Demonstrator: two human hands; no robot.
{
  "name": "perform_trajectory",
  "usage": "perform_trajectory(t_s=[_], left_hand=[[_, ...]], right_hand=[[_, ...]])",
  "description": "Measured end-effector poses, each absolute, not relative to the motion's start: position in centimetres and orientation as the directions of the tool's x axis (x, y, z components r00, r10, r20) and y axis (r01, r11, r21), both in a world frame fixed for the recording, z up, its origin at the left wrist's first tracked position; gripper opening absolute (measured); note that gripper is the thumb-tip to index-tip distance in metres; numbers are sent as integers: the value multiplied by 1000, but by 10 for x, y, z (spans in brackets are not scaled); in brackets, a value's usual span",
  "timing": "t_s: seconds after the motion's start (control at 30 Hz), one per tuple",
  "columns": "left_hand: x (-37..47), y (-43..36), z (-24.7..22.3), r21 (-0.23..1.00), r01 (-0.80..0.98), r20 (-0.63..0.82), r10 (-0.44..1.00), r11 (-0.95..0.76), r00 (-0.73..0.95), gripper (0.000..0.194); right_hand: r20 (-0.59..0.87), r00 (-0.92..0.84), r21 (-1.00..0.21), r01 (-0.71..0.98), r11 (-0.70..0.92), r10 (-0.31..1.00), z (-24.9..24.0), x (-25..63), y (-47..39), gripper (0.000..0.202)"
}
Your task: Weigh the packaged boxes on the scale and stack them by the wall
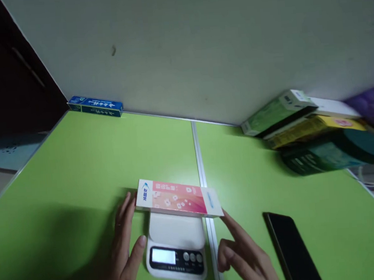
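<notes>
One long pink-and-white cardboard box [179,198] is already laid crosswise on the platform of the small white digital kitchen scale [176,246], near the front edge of the green tabletop [80,164], beside its centre seam; the left hand [122,251] is spread flat, fingertips at the box's left end; the right hand [246,255] is loosely curled, forefinger touching the right end; nothing is gripped; whether a reading is shown cannot be told; release appears outstanding; a black phone [292,248] lies towards the right edge.

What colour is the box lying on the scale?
Pink with white ends, small flowers printed on the box; seen in the head view.
</notes>
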State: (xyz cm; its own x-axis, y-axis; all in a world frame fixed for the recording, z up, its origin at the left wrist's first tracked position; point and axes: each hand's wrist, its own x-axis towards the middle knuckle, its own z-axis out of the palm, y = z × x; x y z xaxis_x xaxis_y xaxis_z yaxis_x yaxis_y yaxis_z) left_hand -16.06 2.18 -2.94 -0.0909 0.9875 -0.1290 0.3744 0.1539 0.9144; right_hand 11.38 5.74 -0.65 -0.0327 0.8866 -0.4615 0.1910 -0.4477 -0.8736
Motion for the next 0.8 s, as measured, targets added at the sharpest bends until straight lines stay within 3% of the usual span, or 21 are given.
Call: perform_trajectory(t_s=[0.1, 0.2, 0.3, 0.4, 0.6, 0.8], left_hand=[[-149, 3, -45, 892, 413, -152, 982, 184, -109, 67], [-147, -2, -52, 892, 408, -134, 976, 193, -169, 60], [-153, 4, -46, 917, 319, -147, 945, 241, -293, 57], [-163, 16, -34, 916, 190, -266, 889, 354, -374, 58], [-176, 31, -18, 912, -49, -407, 885, 407, -224, 65], [-179, 34, -16, 894, -89, -449, 875, 440, -182, 74]], right_hand=[[-457, 53, -878, 134, -459, 888, -22, 109, 31, 82], [-403, 9, -908, 118, -401, 915, -31, 109, 27, 79], [-317, 38, -937, 145, -319, 948, -36, 120, 31, 66], [-310, 122, -942, 99, -322, 943, -40, 132, 31, 50], [-405, 111, -913, -113, -393, 908, -41, 130, 18, 47], [-393, 141, -912, -189, -364, 909, -33, 118, 29, 48]])
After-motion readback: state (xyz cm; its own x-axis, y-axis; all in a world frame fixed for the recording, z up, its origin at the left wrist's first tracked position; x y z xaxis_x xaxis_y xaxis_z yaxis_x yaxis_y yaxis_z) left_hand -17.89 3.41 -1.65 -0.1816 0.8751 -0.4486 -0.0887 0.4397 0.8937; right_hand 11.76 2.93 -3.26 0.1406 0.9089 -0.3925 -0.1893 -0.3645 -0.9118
